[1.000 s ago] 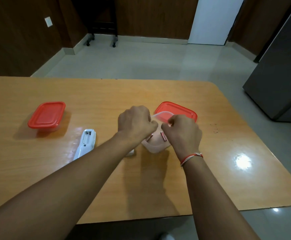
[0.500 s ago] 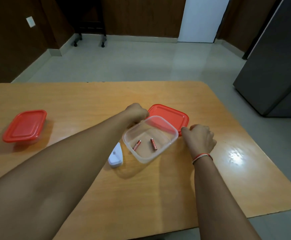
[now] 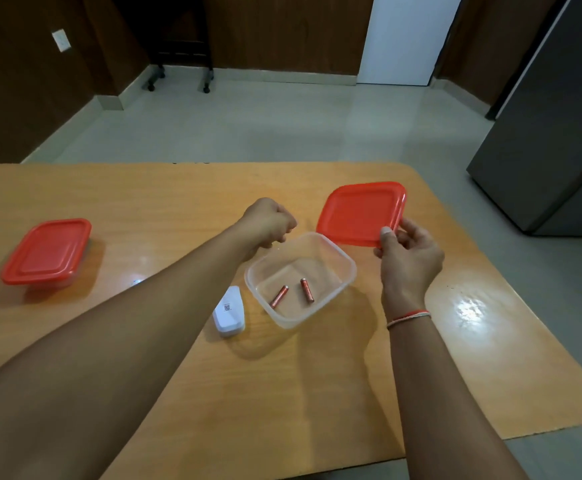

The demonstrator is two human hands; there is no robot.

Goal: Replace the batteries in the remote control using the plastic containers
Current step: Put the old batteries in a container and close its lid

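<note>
A clear plastic container stands open in the middle of the table with two red batteries lying in it. My right hand holds its red lid by the near corner, raised and tilted to the right of the container. My left hand is curled at the container's far left rim; whether it grips the rim is unclear. A white battery cover lies just left of the container, partly behind my left forearm. The remote itself is hidden.
A second container with a red lid stands closed at the table's left. The wooden table ends close on the right and near sides. A grey cabinet stands on the floor to the right.
Both hands drew apart from over the container. My right hand reached the red lid lying behind the container and lifted it up to the right. The view shifted left.
</note>
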